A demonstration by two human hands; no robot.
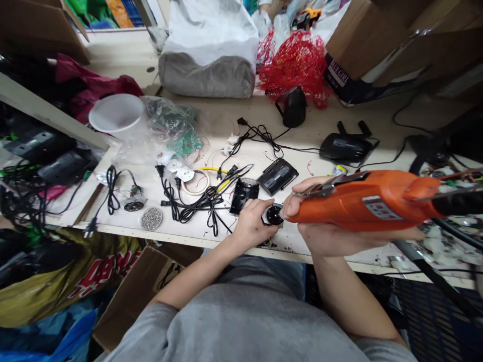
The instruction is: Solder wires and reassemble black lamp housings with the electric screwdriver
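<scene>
The camera rides on the person's head and faces forward and down, looking over the chest of a gray shirt (226, 322), which fills the bottom middle of the frame from very close. Both forearms reach away from the lens to the left hand (251, 223) and right hand (324, 236), just past the near edge of the workbench (151, 236), right of centre. The wide view runs across the bench top to a white-and-gray sack (207, 75) and cardboard boxes (400, 40) at the top, with a cardboard box (132, 296) below the bench at lower left.
</scene>
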